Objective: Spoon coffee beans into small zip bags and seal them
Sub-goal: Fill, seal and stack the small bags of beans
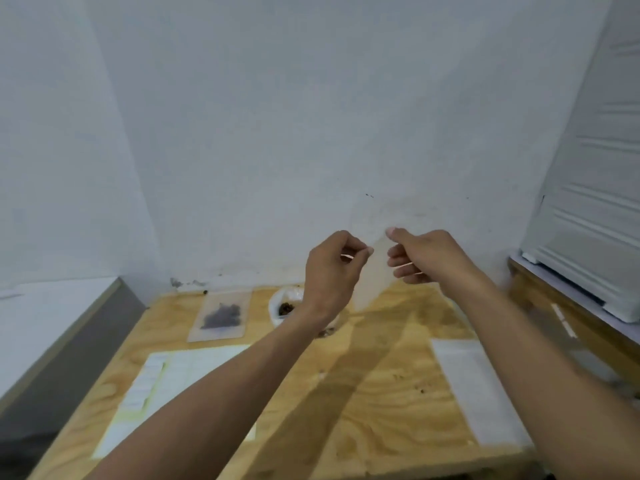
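Clear film — an empty bag (372, 271), likely limp and slippery — pinched at its edges by left hand (332, 271) and right hand (426, 256).

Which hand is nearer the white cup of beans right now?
Left. The left hand is raised right above the cup, its wrist overlapping the rim in view; the right hand is further right, pinching the bag.

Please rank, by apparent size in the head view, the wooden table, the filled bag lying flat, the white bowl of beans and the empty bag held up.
1. wooden table
2. filled bag
3. empty bag, held nearer the camera, so unsure against the filled one
4. white bowl, partly hidden by the left hand
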Tool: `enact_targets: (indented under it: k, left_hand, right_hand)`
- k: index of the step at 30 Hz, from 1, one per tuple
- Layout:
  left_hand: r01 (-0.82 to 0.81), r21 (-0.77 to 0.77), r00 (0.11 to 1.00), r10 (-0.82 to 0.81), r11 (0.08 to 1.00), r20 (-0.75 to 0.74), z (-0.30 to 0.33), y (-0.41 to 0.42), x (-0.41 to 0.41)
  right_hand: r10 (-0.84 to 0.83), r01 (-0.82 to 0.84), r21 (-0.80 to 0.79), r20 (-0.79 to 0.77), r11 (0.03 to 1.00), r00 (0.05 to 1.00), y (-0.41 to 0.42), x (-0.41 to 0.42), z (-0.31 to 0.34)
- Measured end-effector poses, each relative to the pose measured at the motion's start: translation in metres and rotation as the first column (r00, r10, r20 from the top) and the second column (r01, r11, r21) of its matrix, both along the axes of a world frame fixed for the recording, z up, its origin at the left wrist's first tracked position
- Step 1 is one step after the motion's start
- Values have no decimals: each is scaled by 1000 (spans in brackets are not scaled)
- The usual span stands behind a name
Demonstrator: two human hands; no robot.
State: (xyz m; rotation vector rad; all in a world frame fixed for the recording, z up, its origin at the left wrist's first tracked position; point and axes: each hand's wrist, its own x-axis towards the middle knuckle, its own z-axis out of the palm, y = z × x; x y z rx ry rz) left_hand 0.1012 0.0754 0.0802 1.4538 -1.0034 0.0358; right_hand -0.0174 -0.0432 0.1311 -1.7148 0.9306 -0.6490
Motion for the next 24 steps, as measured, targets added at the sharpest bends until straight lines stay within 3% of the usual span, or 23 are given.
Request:
enact_targets:
  k: [2,4,11,17,24]
  left_hand:
    - [-31,12,996,30,999,82,0,9,13]
    - [-43,20,997,41,999,65,-3,19,24]
    - [54,65,961,-34,996,-275,-7,46,44]
    - [102,-45,810,-109,994,-576,-5,55,66]
    - [158,7,818,-127,987,-562,-6,61,75]
  right_hand:
    - [50,-53,55,58,997,997,8,18,5]
    - [80,-88,68,102,994,992,15,33,7]
    - [194,-198,-8,225,980,955,29,71,-19]
    - [382,-365,-115,213,924,899,30,83,-36]
    - [436,-410,-167,169,896,884,29,94,-41]
